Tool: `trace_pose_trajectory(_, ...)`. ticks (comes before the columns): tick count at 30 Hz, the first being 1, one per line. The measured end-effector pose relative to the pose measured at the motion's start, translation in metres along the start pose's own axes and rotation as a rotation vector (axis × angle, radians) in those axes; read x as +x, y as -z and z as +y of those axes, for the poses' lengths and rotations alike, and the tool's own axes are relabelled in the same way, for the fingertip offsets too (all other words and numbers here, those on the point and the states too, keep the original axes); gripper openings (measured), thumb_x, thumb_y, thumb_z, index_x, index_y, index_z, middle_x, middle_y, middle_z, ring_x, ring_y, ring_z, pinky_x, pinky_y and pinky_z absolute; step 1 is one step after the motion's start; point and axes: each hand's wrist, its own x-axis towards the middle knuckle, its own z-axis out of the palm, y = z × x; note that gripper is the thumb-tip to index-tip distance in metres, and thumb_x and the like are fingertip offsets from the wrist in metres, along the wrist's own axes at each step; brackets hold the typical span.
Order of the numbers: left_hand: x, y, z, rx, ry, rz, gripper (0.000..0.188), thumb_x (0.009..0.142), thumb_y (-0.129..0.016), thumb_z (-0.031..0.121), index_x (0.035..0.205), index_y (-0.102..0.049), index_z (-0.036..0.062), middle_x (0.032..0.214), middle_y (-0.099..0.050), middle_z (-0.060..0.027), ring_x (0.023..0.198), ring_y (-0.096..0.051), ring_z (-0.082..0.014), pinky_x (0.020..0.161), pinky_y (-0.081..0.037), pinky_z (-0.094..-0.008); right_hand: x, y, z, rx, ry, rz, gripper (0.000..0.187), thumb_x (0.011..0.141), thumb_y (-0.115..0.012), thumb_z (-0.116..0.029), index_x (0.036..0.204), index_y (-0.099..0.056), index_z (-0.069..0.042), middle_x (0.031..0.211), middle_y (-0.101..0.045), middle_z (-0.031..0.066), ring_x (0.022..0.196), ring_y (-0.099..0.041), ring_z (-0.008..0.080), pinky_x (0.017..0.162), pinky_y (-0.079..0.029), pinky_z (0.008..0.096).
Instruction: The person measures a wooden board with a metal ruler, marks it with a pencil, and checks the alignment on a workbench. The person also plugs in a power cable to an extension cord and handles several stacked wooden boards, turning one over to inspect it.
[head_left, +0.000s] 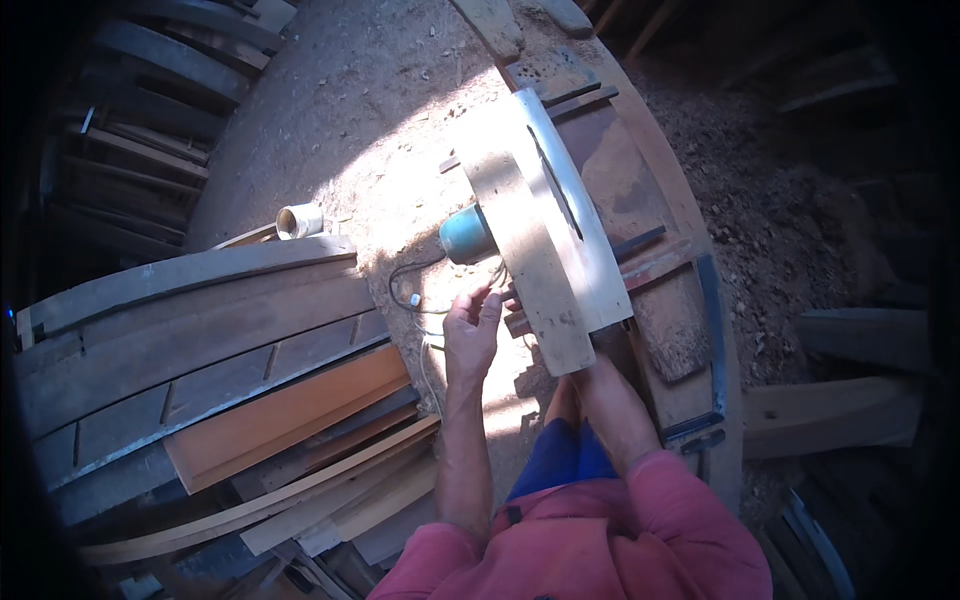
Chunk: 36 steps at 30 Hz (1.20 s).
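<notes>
The open left hand (471,330) fingering loose wires (420,300) beside the motor (465,235) risks shock or snagging; the right hand (590,365), hidden under the saw table (540,250), has a grip I cannot tell.

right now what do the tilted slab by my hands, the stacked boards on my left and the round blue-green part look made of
Tilted slab: pale wood or board, matte, dusty, cut with a dark slot. Stacked boards: wood, greyed and weathered, one fresher orange face. Blue-green part: smooth painted metal or plastic, likely a motor housing; can't tell which.

A woodworking yard: stacked planks (200,340), sawdust-strewn ground (340,120), table saw (545,230).
</notes>
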Motion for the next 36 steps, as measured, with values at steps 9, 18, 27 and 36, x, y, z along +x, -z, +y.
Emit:
trace_pose_trajectory(9,-0.113,0.051,-0.104,0.287,0.348,-0.088,0.041,0.102,-0.061,0.029,0.131,-0.062,-0.0004,0.121,-0.071,-0.0178,0.109,-0.068,-0.0241,0.094,-0.052,-0.0355,-0.050,0.029,0.053,0.380,-0.298,0.031,0.023,0.101,-0.059,-0.027,0.101,-0.064,-0.005,0.072,-0.056,0.0012,0.055,-0.051,0.0103,0.058,-0.047,0.0260)
trace_pose_trajectory(18,-0.242,0.086,-0.197,0.695,0.517,-0.574,0.053,0.093,-0.065,0.039,0.130,-0.064,0.0010,0.118,-0.069,-0.0279,0.115,-0.066,-0.0405,0.103,-0.050,-0.0458,-0.201,0.061,0.123,-1.659,-0.797,0.062,0.041,0.090,-0.057,-0.029,0.124,-0.069,-0.009,0.124,-0.063,0.0251,0.119,-0.062,0.0393,0.106,-0.046,0.0499)
trace_pose_trajectory(27,-0.315,0.154,-0.312,0.829,0.665,-0.742,0.081,0.094,-0.061,0.052,0.158,-0.036,0.0104,0.165,-0.019,-0.0318,0.152,-0.019,-0.0514,0.123,-0.022,-0.0566,-0.251,0.043,0.179,-1.692,-1.098,0.074,0.063,0.095,-0.056,-0.040,0.151,-0.044,-0.013,0.152,-0.044,0.0296,0.140,-0.045,0.0488,0.113,-0.040,0.0563)
trace_pose_trajectory(36,-0.302,0.204,-0.312,0.758,0.733,-0.739,0.103,0.088,-0.067,0.057,0.164,-0.015,0.0119,0.166,0.000,-0.0348,0.152,-0.011,-0.0542,0.125,-0.019,-0.0535,-0.256,0.014,0.216,-1.747,-1.070,0.076,0.059,0.096,-0.055,-0.041,0.147,-0.050,-0.011,0.147,-0.053,0.0248,0.135,-0.051,0.0431,0.112,-0.043,0.0508)
